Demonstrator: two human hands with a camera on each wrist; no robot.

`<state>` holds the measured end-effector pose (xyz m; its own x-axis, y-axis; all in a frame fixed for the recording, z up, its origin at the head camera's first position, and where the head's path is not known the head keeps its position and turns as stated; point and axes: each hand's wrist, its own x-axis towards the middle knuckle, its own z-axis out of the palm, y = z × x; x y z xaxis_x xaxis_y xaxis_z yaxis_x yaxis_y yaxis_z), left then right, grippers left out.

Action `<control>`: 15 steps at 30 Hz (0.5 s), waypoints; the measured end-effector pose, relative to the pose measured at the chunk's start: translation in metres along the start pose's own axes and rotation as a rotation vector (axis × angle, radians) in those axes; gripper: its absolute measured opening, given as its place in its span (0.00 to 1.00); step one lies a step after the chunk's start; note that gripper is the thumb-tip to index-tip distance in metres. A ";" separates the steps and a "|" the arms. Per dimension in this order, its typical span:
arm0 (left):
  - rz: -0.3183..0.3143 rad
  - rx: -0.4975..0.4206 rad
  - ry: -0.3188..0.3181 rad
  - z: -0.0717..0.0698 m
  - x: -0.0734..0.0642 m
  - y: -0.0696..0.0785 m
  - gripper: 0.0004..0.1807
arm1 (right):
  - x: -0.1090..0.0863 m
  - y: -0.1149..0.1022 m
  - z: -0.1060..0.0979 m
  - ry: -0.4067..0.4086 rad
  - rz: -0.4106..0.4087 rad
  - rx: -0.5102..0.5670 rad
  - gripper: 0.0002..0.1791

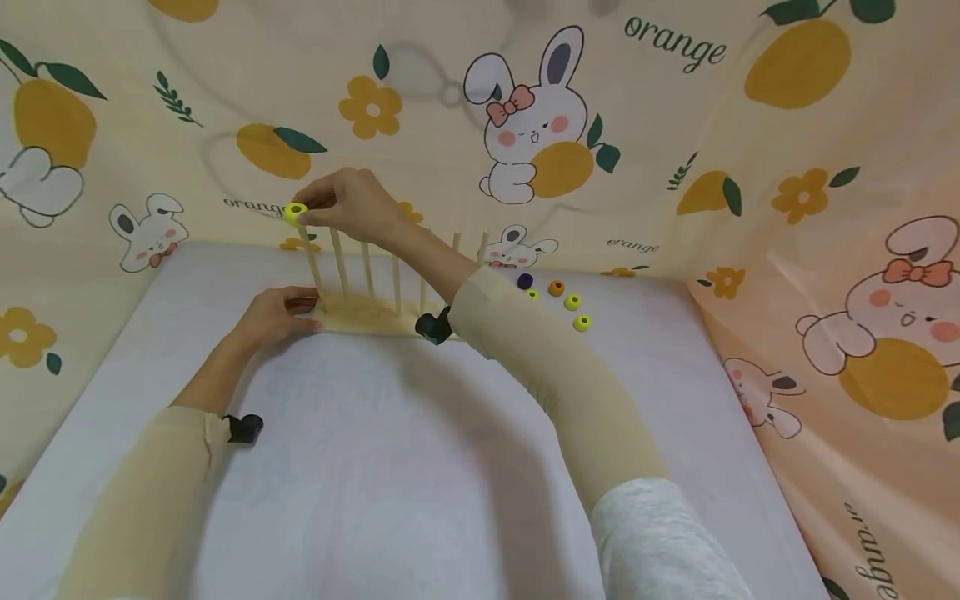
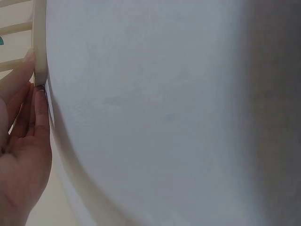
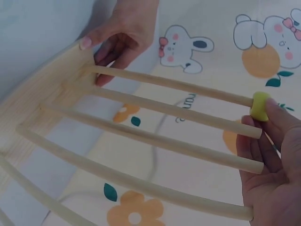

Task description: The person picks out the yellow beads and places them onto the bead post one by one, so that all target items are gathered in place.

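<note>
A wooden peg rack stands at the back of the white table, its flat base (image 1: 360, 315) carrying a row of upright pegs (image 3: 188, 89). My left hand (image 1: 273, 315) grips the left end of this base, thumb on the front and fingers behind. In the left wrist view, the base's edge (image 2: 41, 42) lies between thumb and fingers. Up at the top of the leftmost peg, my right hand (image 1: 356, 204) pinches a yellow bead (image 3: 260, 107). The bead sits at the peg's tip; how far it is threaded cannot be told.
Right of the rack lie loose beads: a dark blue one (image 1: 525, 282), an orange one (image 1: 556, 288) and several yellow ones (image 1: 582, 322). A printed cloth (image 1: 420, 108) hangs close behind the rack. My right forearm (image 1: 555, 375) crosses in front of the rack's right part.
</note>
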<state>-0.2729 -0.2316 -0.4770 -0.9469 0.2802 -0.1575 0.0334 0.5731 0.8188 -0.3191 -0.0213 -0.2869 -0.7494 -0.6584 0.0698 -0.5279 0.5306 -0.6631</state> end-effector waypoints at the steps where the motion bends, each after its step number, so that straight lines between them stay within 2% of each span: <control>1: 0.003 -0.003 0.001 0.000 0.000 0.000 0.37 | 0.000 0.000 0.000 -0.001 0.003 -0.004 0.19; 9: 0.007 -0.008 0.006 0.000 0.000 -0.002 0.37 | 0.000 -0.001 0.001 -0.016 0.013 -0.021 0.20; 15: 0.007 0.000 0.014 0.000 0.001 -0.003 0.37 | -0.001 -0.001 -0.002 0.015 0.005 -0.001 0.18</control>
<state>-0.2740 -0.2329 -0.4796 -0.9512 0.2729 -0.1440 0.0397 0.5710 0.8200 -0.3180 -0.0202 -0.2847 -0.7577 -0.6479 0.0778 -0.5248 0.5342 -0.6627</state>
